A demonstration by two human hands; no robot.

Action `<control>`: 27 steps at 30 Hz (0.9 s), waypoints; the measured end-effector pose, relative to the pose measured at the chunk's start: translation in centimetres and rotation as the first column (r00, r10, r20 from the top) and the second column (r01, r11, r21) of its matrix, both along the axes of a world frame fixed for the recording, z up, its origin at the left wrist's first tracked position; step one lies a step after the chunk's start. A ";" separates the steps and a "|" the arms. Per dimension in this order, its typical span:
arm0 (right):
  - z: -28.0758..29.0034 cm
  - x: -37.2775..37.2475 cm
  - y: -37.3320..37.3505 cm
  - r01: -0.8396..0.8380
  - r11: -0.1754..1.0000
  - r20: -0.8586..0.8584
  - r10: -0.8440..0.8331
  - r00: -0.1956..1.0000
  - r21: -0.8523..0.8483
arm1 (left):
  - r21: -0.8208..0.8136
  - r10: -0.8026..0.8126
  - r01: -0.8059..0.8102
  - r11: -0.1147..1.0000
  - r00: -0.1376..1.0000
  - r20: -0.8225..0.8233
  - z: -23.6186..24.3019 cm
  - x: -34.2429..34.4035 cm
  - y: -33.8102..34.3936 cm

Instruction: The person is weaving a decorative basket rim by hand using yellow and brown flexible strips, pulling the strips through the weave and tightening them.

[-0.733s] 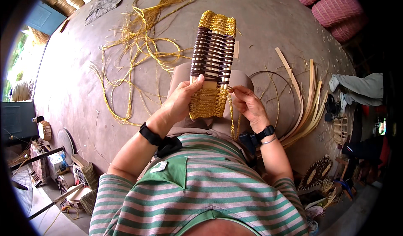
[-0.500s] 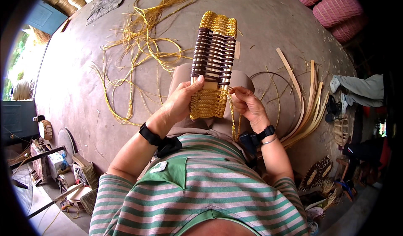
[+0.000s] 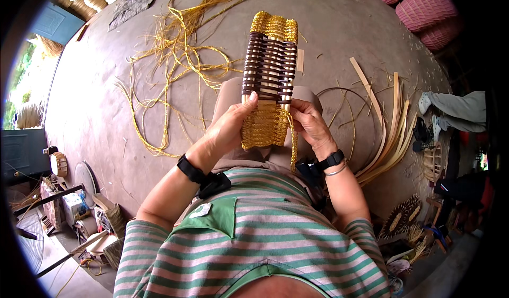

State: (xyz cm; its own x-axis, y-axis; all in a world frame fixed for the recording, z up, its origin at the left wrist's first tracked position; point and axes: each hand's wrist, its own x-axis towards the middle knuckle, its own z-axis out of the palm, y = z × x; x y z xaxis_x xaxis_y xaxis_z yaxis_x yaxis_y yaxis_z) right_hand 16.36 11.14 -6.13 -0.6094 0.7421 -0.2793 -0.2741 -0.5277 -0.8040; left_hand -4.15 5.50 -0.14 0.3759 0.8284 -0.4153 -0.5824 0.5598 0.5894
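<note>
A long woven panel [image 3: 269, 67] is held upright over my lap, with golden bands at both ends and dark brown strands woven over pale strips in the middle. My left hand [image 3: 233, 124] grips its left edge, thumb lying on the front near the lower golden band. At the right edge, just above that band, my right hand [image 3: 313, 124] is closed, its fingertips partly hidden behind the panel. A golden cord [image 3: 294, 147] hangs from the panel's right side, beside the right hand.
Loose golden cord [image 3: 180, 59] lies tangled on the floor ahead to the left. Pale flat strips [image 3: 395, 123] fan out at the right. Pink baskets [image 3: 427, 10] are stacked far right. A person's legs [image 3: 456, 108] show at the right edge. A fan [image 3: 31, 239] stands lower left.
My right hand has moved slightly up and in against the panel's right edge, its fingers going behind it. The strand beneath that hand no longer shows. The left hand keeps its grip.
</note>
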 end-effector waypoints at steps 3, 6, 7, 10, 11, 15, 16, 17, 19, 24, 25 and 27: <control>2.0 -0.7 -0.7 0.046 0.998 0.056 -0.048 0.997 0.043 | 0.003 -0.010 0.010 1.000 0.999 0.038 -0.6 -0.3 0.1; 2.4 -0.3 -1.0 0.023 0.986 0.107 -0.041 0.993 0.165 | 0.006 -0.031 0.030 1.000 0.996 0.088 -0.8 -0.5 0.3; 1.4 0.3 -0.9 0.003 0.966 0.122 -0.036 0.992 0.259 | 0.007 -0.038 0.037 0.999 0.994 0.106 -0.9 -0.5 0.2; 1.4 0.6 -1.0 -0.030 0.860 0.247 -0.113 0.962 0.509 | 0.022 -0.114 0.112 0.993 0.989 0.098 -0.9 -0.9 0.4; 2.0 0.4 -1.3 -0.036 0.797 0.298 -0.183 0.937 0.604 | 0.025 -0.110 0.108 0.994 0.988 0.111 -1.1 -0.9 0.4; 4.6 0.2 -1.4 0.010 0.525 0.340 -0.565 0.752 0.851 | 0.019 -0.076 0.074 0.997 0.983 0.168 -1.2 -0.9 0.4; 5.7 0.1 -1.6 -0.082 0.457 0.358 -0.562 0.746 0.886 | 0.012 -0.062 0.060 0.998 0.981 0.184 -1.2 -0.8 0.4; 7.7 -0.5 -2.1 -0.171 0.382 0.376 -0.564 0.735 0.908 | 0.008 -0.062 0.061 0.998 0.979 0.194 -1.2 -0.8 0.4; 9.5 -1.9 -2.5 -0.327 0.193 0.377 -0.562 0.736 0.925 | -0.006 -0.059 0.062 0.998 0.976 0.208 -1.1 -0.8 0.3; 7.9 -3.6 -1.7 -0.378 0.032 0.325 -0.581 0.746 0.925 | 0.010 -0.035 0.034 0.999 0.983 0.180 -1.5 -0.7 0.3; 7.8 -3.7 -1.6 -0.366 0.010 0.304 -0.578 0.757 0.930 | 0.009 -0.029 0.028 1.000 0.985 0.169 -1.7 -0.7 0.3; 8.9 -3.6 -1.4 -0.279 0.011 0.242 -0.532 0.811 0.960 | 0.012 -0.009 0.007 1.000 0.994 0.108 -1.1 -0.6 0.1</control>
